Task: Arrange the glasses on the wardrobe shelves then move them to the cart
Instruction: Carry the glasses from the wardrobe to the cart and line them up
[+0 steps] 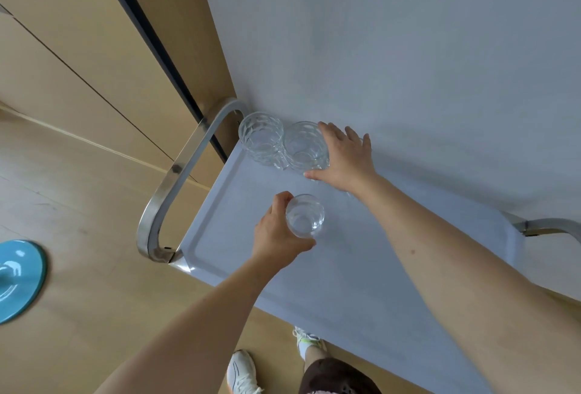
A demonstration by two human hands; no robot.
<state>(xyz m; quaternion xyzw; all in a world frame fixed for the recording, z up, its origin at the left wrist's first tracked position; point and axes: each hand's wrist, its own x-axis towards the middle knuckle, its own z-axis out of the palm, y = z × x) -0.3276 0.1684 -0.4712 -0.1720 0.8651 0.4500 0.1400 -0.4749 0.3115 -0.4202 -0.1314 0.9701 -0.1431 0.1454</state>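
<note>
The cart's white top tray (pixel 239 236) lies below me against a white wall. Two clear faceted glasses stand side by side in its far left corner, one by the handle (pixel 260 137) and one to its right (pixel 302 146). My right hand (pixel 342 155) reaches over from the right with spread fingers, thumb and forefinger against the second glass. It covers a further glass whose edges barely glint past the fingers. My left hand (pixel 276 236) grips a smooth clear glass (pixel 305 216) from the left, just above the middle of the tray.
Curved steel handles rise at the cart's left end (pixel 176 180) and right end (pixel 547 227). Wooden wardrobe panels (pixel 94 48) stand to the left. A blue round base (pixel 19 277) sits on the wooden floor. My shoes (pixel 242 371) are close to the cart's near edge.
</note>
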